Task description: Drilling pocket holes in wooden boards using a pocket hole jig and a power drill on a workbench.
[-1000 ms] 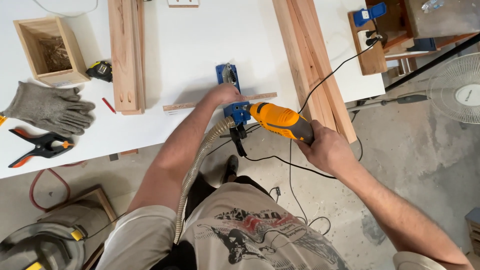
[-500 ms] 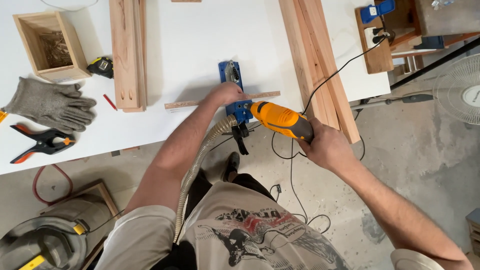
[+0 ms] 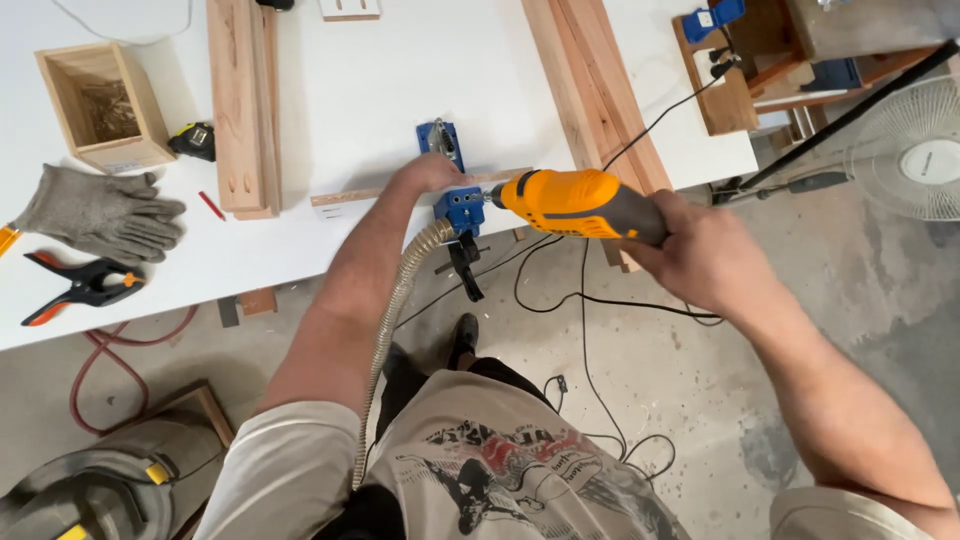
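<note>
— Where does the drill sit against the jig?

— The orange drill lies nearly level, its long axis running left to right, nose pointing left into the blue jig at the near edge of the white worktop. The right hand has its grip clamped round the drill's grey handle, to the right of the jig.

— And the other hand?

— The left hand is nearer, pressed flat on the thin wood strip where it enters the jig, fingers closed down on it.

— Room around it?

— A ribbed hose hangs from the jig below the edge. Stacked boards lie just behind the drill; gloves and a spring clamp are well apart, left.
</note>
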